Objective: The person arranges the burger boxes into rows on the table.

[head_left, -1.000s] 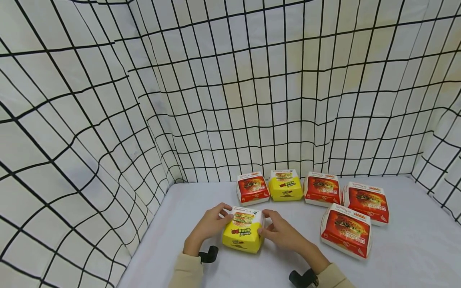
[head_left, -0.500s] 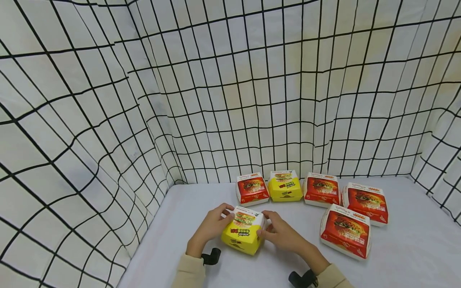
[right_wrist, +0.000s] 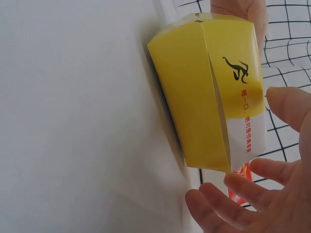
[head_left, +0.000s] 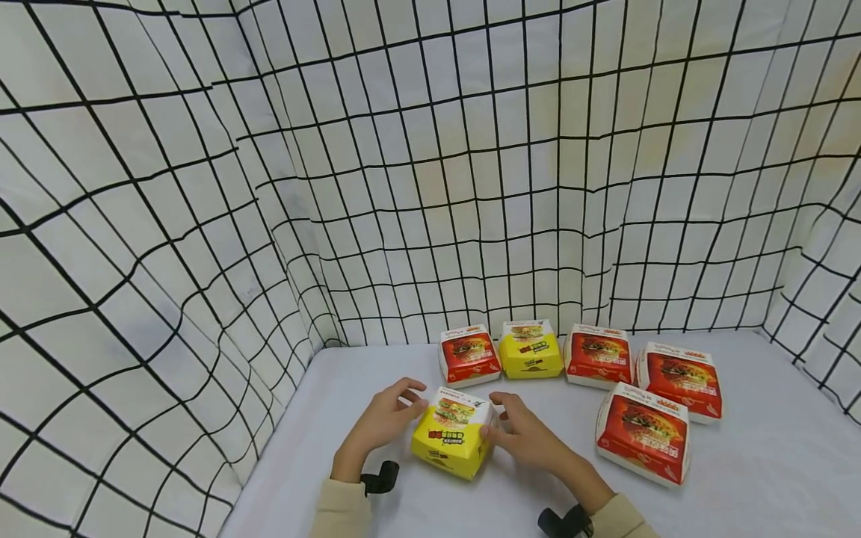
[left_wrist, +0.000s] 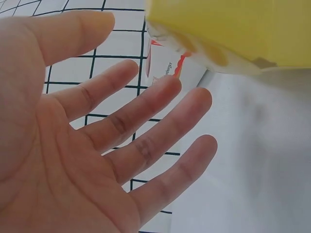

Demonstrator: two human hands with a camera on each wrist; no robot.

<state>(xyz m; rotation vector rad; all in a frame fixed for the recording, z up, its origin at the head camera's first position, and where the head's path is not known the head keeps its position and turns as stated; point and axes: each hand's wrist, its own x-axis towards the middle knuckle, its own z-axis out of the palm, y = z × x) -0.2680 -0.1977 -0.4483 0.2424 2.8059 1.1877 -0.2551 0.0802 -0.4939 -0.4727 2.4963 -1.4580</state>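
A yellow-and-white burger box (head_left: pixel 449 442) with a burger picture on its lid sits closed on the table, slightly angled, between both hands. My left hand (head_left: pixel 380 420) is just left of it; in the left wrist view its fingers (left_wrist: pixel 146 145) are spread and apart from the yellow box (left_wrist: pixel 243 34). On the right side, my right hand (head_left: pixel 528 433) has its thumb at the box's edge. The right wrist view has that hand's fingers (right_wrist: pixel 252 191) loosely extended beside the yellow box (right_wrist: pixel 189 97), not wrapped round it; whether the thumb touches is unclear.
Behind stand a small red burger box (head_left: pixel 468 355), another yellow one (head_left: pixel 531 350) and a red one (head_left: pixel 597 356). Two more red boxes, one farther (head_left: pixel 681 379) and one nearer (head_left: pixel 643 433), lie to the right. White walls with black grid lines (head_left: pixel 471 187) enclose the white table (head_left: pixel 760 463).
The yellow box has turned a little on the table. My left hand has let go and drawn back leftward from it. My right hand has stayed almost in place.
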